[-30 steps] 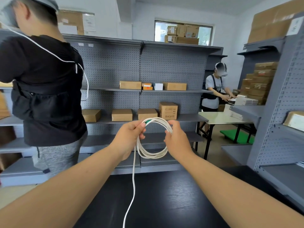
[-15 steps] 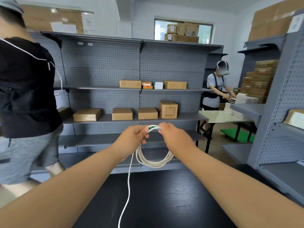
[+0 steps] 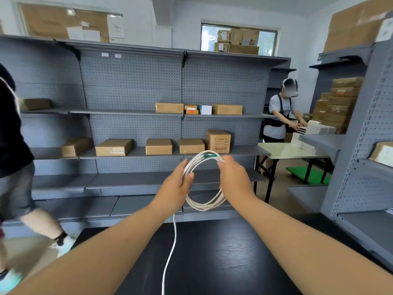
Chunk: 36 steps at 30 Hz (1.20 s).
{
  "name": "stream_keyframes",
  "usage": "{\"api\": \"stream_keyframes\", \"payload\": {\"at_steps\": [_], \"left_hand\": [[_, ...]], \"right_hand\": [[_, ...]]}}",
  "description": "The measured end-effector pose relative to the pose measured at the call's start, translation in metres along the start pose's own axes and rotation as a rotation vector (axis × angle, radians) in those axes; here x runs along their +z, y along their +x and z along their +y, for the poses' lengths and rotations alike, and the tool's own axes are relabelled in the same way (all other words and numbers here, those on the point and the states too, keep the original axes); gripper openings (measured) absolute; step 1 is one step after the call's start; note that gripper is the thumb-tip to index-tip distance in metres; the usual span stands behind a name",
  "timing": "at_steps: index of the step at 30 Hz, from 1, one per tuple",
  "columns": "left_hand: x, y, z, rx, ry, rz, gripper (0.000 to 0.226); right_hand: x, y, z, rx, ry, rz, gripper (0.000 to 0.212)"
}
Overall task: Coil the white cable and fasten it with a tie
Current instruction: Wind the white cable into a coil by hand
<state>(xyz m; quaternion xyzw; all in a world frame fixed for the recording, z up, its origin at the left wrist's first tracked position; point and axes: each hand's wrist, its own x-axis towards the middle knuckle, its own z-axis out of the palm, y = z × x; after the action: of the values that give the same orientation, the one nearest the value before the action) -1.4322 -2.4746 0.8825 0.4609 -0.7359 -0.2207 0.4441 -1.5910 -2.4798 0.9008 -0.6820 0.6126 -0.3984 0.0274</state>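
Observation:
I hold a white cable [image 3: 204, 206] wound into a round coil of several loops in front of me, above a black table [image 3: 212, 258]. My left hand [image 3: 175, 188] grips the coil's left side, thumb across the strands. My right hand [image 3: 231, 177] pinches the upper right of the coil. A green piece [image 3: 209, 155] shows among the strands at the top of the coil. One loose end of the cable [image 3: 170, 254] hangs from under my left hand down over the table and out of the bottom of the frame.
Grey pegboard shelving [image 3: 136, 150] with cardboard boxes stands behind the table. More grey shelves [image 3: 365, 167] stand on the right. A person in dark clothes [image 3: 14, 145] walks at the far left. Another person [image 3: 280, 116] works at a white table at the back right.
My hands have moved apart, the right one now on the coil's upper right. The coil has opened into a wider ring. The person on the left has walked further left.

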Motion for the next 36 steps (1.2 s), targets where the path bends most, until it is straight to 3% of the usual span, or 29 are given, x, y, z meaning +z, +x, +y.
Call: {"api": "stream_keyframes", "payload": {"at_steps": [3,7,11,16,21,27,29,36], "left_hand": [[-0.003,0.004,0.003,0.103,0.220,0.036,0.030],[-0.014,0.011,0.004,0.098,0.367,0.046,0.024],[-0.023,0.015,0.007,0.133,0.441,-0.015,0.024],[-0.034,0.019,0.011,0.155,0.517,-0.075,0.025],[-0.037,0.021,0.012,0.196,0.588,-0.129,0.025],[-0.038,0.020,0.008,0.198,0.511,-0.152,0.024],[-0.036,0.017,0.008,0.151,0.438,-0.164,0.030],[-0.034,0.010,0.000,-0.036,0.227,-0.207,0.021]], "right_hand": [[0.002,-0.001,0.000,0.042,0.123,-0.029,0.016],[0.003,0.000,0.000,0.068,0.261,-0.134,0.010],[-0.001,0.001,-0.007,0.026,0.306,-0.149,0.032],[-0.005,0.003,-0.011,-0.153,0.153,-0.251,0.044],[-0.003,0.002,-0.014,-0.194,-0.078,-0.251,0.044],[-0.001,0.001,-0.011,-0.259,-0.270,-0.176,0.024],[-0.001,0.000,-0.011,-0.268,-0.277,-0.159,0.023],[-0.006,-0.002,-0.007,-0.162,-0.210,-0.091,0.023]]}}
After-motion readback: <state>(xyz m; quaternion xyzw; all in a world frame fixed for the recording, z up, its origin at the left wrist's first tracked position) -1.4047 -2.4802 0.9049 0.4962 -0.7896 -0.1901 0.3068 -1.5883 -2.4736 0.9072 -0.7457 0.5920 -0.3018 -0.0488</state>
